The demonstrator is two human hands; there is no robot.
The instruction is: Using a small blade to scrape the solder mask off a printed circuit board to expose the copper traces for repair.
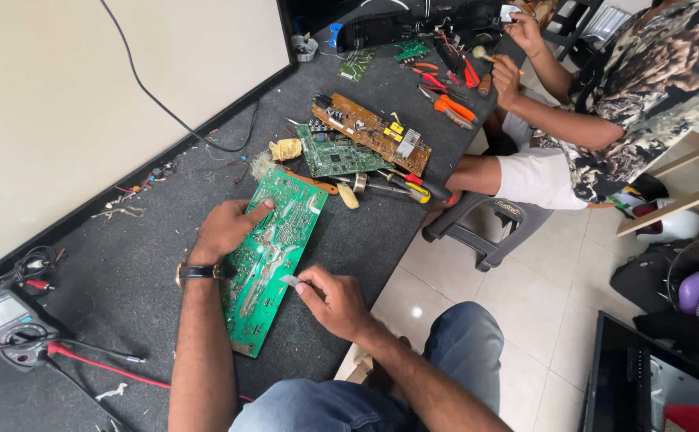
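Note:
A long green circuit board (273,252) lies solder side up on the dark bench mat (141,224). My left hand (225,228) presses on its upper left part, thumb on the board, a dark watch on the wrist. My right hand (332,300) pinches a small pale grey piece (289,280) against the board's right edge; what the piece is I cannot tell.
Behind the board lie a smaller green board (335,152), a brown board (373,132), screwdrivers (409,188) and orange-handled pliers (449,108). A multimeter (1,320) with red lead sits at front left. Another person (605,88) sits on a stool at the bench's right. A large white panel (85,88) lies left.

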